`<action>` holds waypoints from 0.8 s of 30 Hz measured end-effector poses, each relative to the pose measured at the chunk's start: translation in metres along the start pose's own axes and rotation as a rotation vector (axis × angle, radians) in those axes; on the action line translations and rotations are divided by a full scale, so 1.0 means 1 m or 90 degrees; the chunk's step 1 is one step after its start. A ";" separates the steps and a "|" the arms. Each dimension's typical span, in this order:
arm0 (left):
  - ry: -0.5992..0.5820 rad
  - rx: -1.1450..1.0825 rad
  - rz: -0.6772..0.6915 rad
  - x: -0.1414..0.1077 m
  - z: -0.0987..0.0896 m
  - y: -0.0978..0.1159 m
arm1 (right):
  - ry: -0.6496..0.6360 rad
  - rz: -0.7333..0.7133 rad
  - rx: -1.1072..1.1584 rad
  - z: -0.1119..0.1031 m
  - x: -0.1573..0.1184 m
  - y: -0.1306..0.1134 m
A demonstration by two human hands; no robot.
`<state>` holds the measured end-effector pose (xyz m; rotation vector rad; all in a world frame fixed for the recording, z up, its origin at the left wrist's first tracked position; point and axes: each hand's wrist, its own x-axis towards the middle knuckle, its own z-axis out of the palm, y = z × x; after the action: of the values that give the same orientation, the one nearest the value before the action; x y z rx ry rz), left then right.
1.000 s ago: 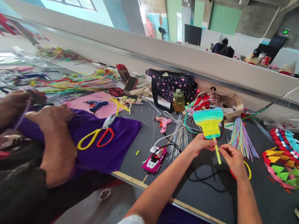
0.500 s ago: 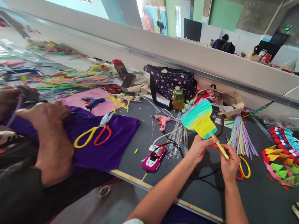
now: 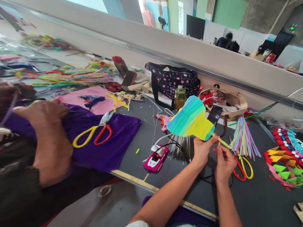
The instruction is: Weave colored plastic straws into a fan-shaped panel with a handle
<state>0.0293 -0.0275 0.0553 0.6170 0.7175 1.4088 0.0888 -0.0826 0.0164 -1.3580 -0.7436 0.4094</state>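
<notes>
My left hand [image 3: 202,151] is closed on the narrow base of a fan-shaped craft piece [image 3: 189,118], striped in blue, teal and yellow. From the base a thin yellow stem [image 3: 223,142] sticks out to the right. Just under this stem, my right hand [image 3: 224,162] pinches what looks like a thin yellow strand; its fingers hide most of it. The piece is held up over the dark table [image 3: 184,179]. Behind it lie a pink glue gun [image 3: 163,121], partly covered, and a phone [image 3: 215,114]. Scissors with red and yellow handles [image 3: 243,168] rest right of my right hand.
At left, another person's hand [image 3: 42,113] is over purple cloth [image 3: 123,129] bearing scissors [image 3: 103,129]. A magenta car-shaped power strip [image 3: 156,160], wires, a bottle [image 3: 180,96], a patterned bag [image 3: 175,78], and pastel pipe cleaners [image 3: 245,138] stand or lie around. A low partition [image 3: 142,47] runs behind.
The fan-shaped piece has swung left and lower, its stem now nearer level. My right hand has let go of the stem's far end and moved left, close to my left hand.
</notes>
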 end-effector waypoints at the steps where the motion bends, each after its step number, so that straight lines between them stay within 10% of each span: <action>1: 0.005 0.005 0.009 0.001 -0.001 -0.001 | -0.016 -0.008 -0.022 -0.001 0.001 -0.002; 15: -0.137 0.146 0.016 0.012 -0.024 0.003 | -0.352 -0.382 -0.433 -0.045 0.046 -0.035; 24: -0.192 0.054 -0.186 0.011 -0.033 0.009 | -0.462 -0.184 -0.214 -0.050 0.060 -0.029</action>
<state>-0.0012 -0.0167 0.0403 0.7408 0.6002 0.9944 0.1615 -0.0841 0.0568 -1.3800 -1.6467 0.5706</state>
